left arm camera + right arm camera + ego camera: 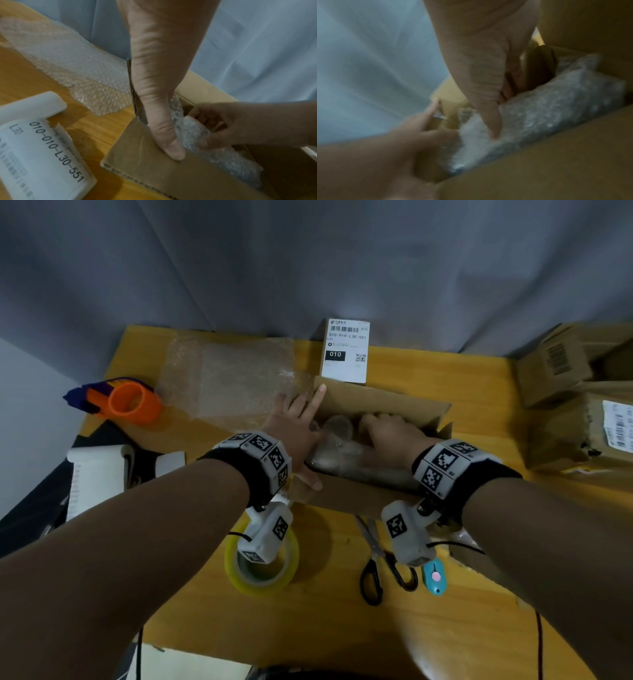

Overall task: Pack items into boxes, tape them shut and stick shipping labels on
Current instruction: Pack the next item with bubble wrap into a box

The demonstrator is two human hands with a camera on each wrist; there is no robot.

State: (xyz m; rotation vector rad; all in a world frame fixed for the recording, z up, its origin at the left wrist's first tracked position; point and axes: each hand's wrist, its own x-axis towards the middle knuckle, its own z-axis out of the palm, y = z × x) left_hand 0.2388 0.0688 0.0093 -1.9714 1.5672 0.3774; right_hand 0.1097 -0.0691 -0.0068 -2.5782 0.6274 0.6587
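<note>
An open cardboard box (376, 402) stands mid-table with a bubble-wrapped item (342, 453) lying lengthways inside. My left hand (294, 419) rests on the box's left end with its fingers spread and straight, the index finger reaching the far corner. In the left wrist view its thumb (164, 121) presses down on the near flap (145, 169) beside the bundle (223, 158). My right hand (387, 429) is inside the box, fingers curled over the bundle. The blurred right wrist view shows that hand (479, 67) gripping the wrap (556, 108).
A loose bubble wrap sheet (233, 378) lies far left of the box, with a shipping label (346, 350) behind it. An orange tape dispenser (126, 402) sits at the left edge. A tape roll (263, 570), scissors (376, 563) and a small blue cutter (434, 577) lie in front. More boxes (565, 364) stand right.
</note>
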